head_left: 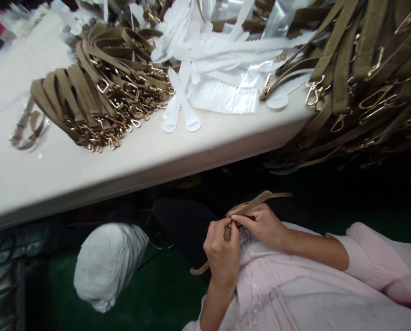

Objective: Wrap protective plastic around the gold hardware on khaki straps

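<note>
Down in my lap, below the table edge, both hands hold one tan strap (260, 200). My left hand (222, 253) is closed in a pinch on the strap near its middle, and a loose end trails out below it. My right hand (265, 226) is closed on the same strap just to the right, fingertips meeting the left hand's. The strap's far end sticks out up and to the right. I cannot make out any clasp between the fingers.
A white table (129, 156) carries a fanned pile of tan straps with gold clasps (101, 99), white plastic strips and clear bags (222, 69), and a bagged strap (27, 131). More straps (367, 78) hang off the right. A white bundle (107, 262) lies on the floor.
</note>
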The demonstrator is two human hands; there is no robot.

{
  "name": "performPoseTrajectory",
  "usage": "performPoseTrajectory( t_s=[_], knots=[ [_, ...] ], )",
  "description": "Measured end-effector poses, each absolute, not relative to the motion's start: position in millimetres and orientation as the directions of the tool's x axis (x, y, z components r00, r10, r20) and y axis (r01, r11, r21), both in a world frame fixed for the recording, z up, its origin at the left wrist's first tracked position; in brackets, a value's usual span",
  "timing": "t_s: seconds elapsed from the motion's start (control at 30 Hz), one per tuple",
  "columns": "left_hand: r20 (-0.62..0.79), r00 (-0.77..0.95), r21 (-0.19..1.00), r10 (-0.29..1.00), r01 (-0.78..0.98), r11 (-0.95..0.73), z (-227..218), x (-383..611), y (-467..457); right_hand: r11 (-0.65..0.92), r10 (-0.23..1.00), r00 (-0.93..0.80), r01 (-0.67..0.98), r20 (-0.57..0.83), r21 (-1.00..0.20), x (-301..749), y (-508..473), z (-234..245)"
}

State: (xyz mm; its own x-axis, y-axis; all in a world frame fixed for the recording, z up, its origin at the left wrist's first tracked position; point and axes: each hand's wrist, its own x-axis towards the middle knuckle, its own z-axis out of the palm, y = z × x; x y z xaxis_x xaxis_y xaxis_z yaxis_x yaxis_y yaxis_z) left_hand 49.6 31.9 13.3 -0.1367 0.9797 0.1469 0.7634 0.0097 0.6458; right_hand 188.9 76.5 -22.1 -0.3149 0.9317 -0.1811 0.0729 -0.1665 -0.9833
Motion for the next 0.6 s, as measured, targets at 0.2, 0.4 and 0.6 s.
performPoseTrajectory(
  t_s=[0.2,0.4,0.6],
  knots=[
    [0.13,-0.154,0.677,0.98,0.736,0.025,18,46,39,-0.562,0.8,-0.313,-0.092,-0.512,-0.822,190,84,-18],
    [0.116,-0.105,0.622,0.988,0.783,0.01,17,49,43,-0.576,0.787,-0.31,-0.062,-0.533,-0.815,190,86,-18],
    [0.016,-0.206,0.683,0.979,0.717,0.139,9,47,32,-0.286,0.904,-0.332,-0.007,-0.268,-0.958,187,76,-26]
  ],
)
